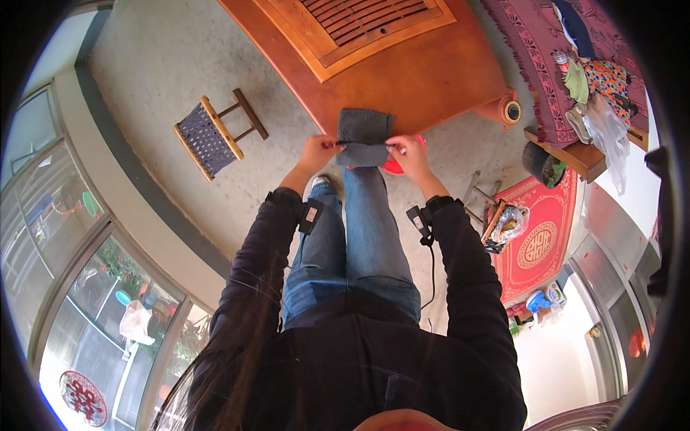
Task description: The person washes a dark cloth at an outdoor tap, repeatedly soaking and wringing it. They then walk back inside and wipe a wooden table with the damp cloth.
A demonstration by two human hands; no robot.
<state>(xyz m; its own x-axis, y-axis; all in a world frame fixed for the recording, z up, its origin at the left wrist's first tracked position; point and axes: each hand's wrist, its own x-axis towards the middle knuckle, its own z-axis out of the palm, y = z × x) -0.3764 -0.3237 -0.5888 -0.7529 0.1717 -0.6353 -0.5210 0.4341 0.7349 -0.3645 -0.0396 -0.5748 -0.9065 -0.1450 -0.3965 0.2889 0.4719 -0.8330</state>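
A dark grey cloth (365, 125) lies over the near edge of the brown wooden table (410, 79), with its lower part folded and hanging off the edge. My left hand (318, 153) pinches the cloth at its left side along the fold. At the right end of the same fold, my right hand (410, 156) grips it between thumb and fingers. Both forearms reach forward, with a small device strapped at each wrist. Partly hidden behind the cloth and my right hand is a red round thing (393, 167), perhaps a basin.
A slatted tea tray (366, 21) is set into the tabletop. On the left stands a small woven stool (208, 138). To the right are a potted plant (544, 165), a bench with a purple cover (535, 65) and a red mat (532, 241). Windows curve along the left.
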